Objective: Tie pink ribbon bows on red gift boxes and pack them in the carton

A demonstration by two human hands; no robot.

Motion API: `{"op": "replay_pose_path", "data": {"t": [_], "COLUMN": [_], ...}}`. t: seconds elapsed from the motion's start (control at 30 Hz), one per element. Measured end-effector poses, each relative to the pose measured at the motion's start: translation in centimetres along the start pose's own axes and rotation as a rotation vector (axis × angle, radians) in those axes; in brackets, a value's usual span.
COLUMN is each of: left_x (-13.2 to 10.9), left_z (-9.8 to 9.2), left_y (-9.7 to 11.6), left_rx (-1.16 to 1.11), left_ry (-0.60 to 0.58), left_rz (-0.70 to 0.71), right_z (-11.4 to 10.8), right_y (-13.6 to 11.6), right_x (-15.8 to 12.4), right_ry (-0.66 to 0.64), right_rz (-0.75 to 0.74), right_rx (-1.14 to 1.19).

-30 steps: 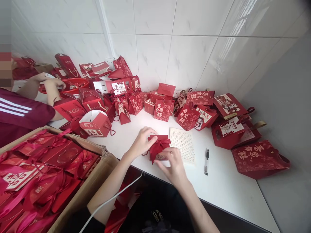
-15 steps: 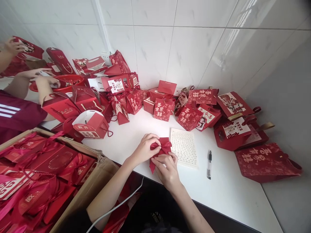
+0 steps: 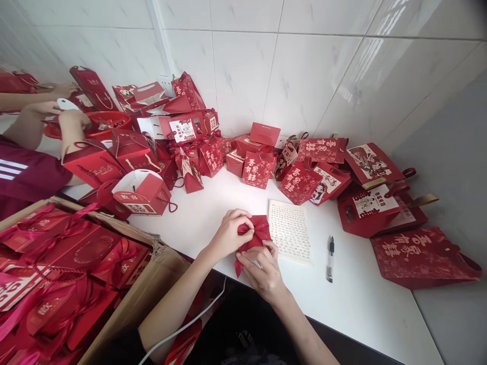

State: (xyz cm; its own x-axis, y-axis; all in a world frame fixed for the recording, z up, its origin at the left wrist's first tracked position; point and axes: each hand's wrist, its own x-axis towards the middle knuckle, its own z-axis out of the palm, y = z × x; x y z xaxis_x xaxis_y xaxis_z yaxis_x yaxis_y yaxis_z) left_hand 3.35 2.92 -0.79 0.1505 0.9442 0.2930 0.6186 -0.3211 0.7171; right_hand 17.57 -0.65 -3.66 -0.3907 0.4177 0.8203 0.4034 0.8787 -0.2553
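Note:
A small red gift box (image 3: pixel 263 220) with a dark red ribbon bow (image 3: pixel 260 231) on it sits near the table's front edge. My left hand (image 3: pixel 231 233) pinches the left loop of the ribbon between thumb and forefinger. Below it, my right hand (image 3: pixel 264 268) has its fingers closed on the lower part of the ribbon and box; they hide what exactly is gripped. A ribbon tail (image 3: pixel 239 267) hangs out to the left under my right hand. Just right of the box lies a handwritten sheet (image 3: pixel 289 230).
A pen (image 3: pixel 331 259) lies to the right. Red gift boxes and bags (image 3: pixel 259 170) line the wall. At left stands a carton (image 3: pixel 160 263) full of ribboned boxes. A co-worker's hands (image 3: pixel 74 119) work over a red basin (image 3: pixel 110 120). A white cable (image 3: pixel 190 322) crosses my left arm.
The bow's right loop looks flatter, while both my hands keep nearly the same place. The co-workers' hands at left have shifted, and one red bag there has been lowered. My view has tilted slightly.

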Motion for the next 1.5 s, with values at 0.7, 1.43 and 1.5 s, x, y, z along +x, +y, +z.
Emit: {"op": "replay_pose_path", "data": {"t": [0.7,1.43,1.5], "left_x": [0.1,0.3,0.6], "left_z": [-0.1,-0.8,-1.1], "left_y": [-0.1,0.9,1.4], "left_rx": [-0.013,-0.089,0.025], "left_ry": [-0.031,0.257,0.208], "left_rz": [-0.020,-0.269,-0.421], "right_z": [-4.3,-4.8,-3.9], "right_y": [2.5,6.6,6.5], "right_x": [-1.0,5.3,5.9], "right_ry": [-0.296,-0.453,-0.500], "right_rz": [1.075,1.035,1.022], "right_rx": [0.503,0.095,0.099]}}
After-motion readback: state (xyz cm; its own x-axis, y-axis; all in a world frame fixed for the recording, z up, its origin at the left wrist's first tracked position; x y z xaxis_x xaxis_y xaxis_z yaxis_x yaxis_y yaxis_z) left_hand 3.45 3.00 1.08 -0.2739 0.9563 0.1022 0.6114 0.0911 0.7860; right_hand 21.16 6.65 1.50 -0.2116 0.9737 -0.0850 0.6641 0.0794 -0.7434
